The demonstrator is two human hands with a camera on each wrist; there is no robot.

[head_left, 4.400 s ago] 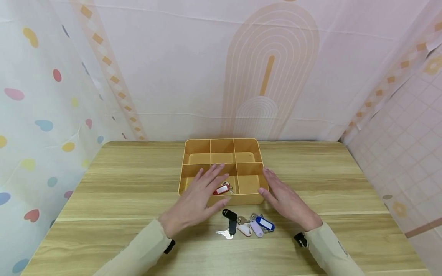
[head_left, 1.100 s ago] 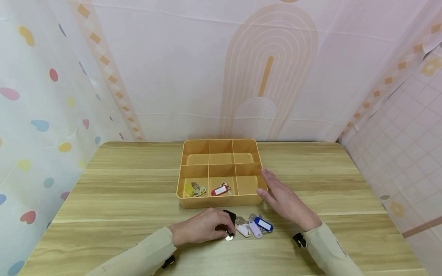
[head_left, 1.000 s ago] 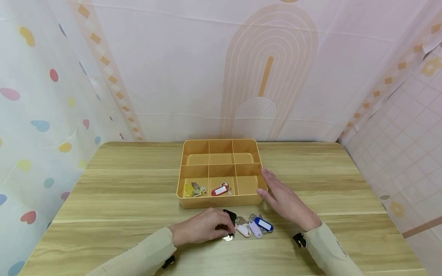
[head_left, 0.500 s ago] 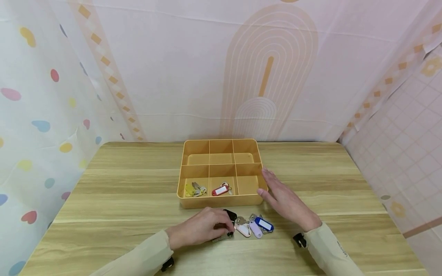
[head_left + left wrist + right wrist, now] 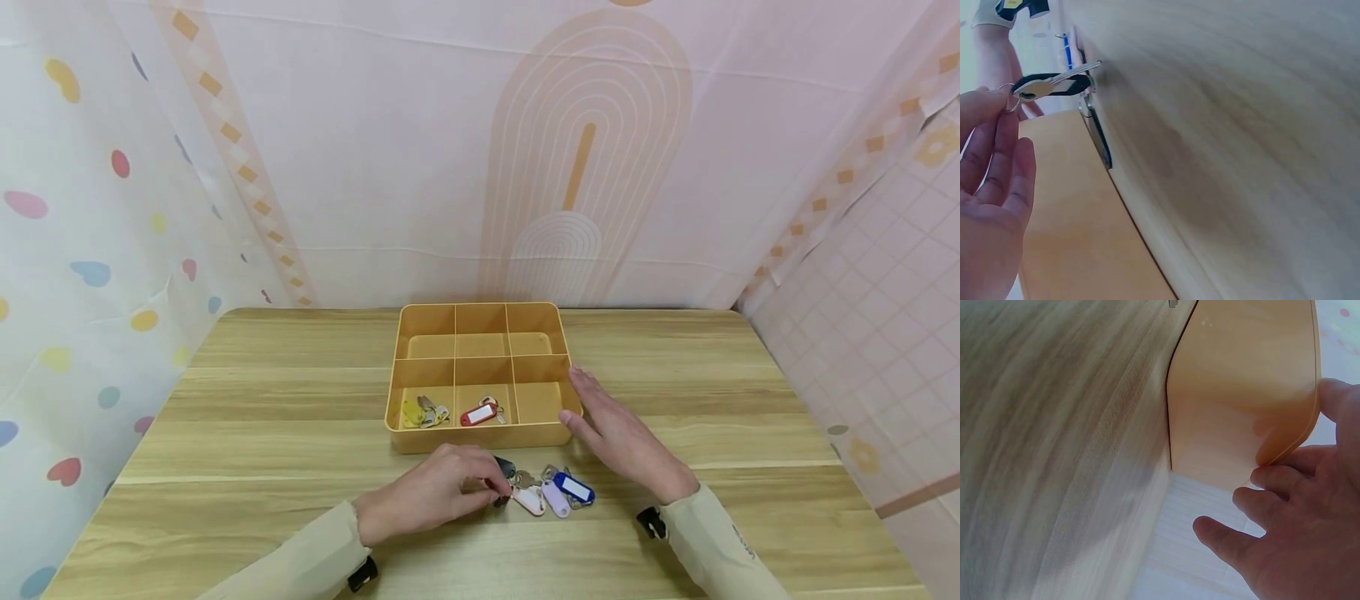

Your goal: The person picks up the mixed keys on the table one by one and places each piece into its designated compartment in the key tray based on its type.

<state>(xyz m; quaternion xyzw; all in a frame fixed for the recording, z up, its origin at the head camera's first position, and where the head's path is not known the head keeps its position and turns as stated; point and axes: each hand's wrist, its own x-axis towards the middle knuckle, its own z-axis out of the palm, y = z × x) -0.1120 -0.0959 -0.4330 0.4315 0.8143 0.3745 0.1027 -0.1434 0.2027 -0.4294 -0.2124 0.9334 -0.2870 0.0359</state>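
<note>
My left hand (image 5: 438, 493) is just in front of the yellow divided box (image 5: 480, 437). Thumb and fingers pinch the ring of a key (image 5: 1035, 89) with a black key tag (image 5: 1079, 85), as the left wrist view shows. Another black key tag (image 5: 506, 467) lies on the table behind those fingers, partly hidden. To its right are white (image 5: 529, 500), lilac (image 5: 556, 498) and blue (image 5: 574, 488) key tags with keys. My right hand (image 5: 626, 437), fingers extended, rests against the box's right front corner, the thumb near the rim.
Yellow-tagged keys (image 5: 422, 412) lie in the box's front left compartment. A red key tag (image 5: 480, 413) with keys lies in the front middle one. The wooden table (image 5: 300, 400) ends at a patterned cloth backdrop (image 5: 375, 167).
My left hand went from over the box down to the black-tagged keys and now pinches one key ring. Yellow-tagged keys, hidden by that hand earlier, show in the front left compartment. My right hand stays put.
</note>
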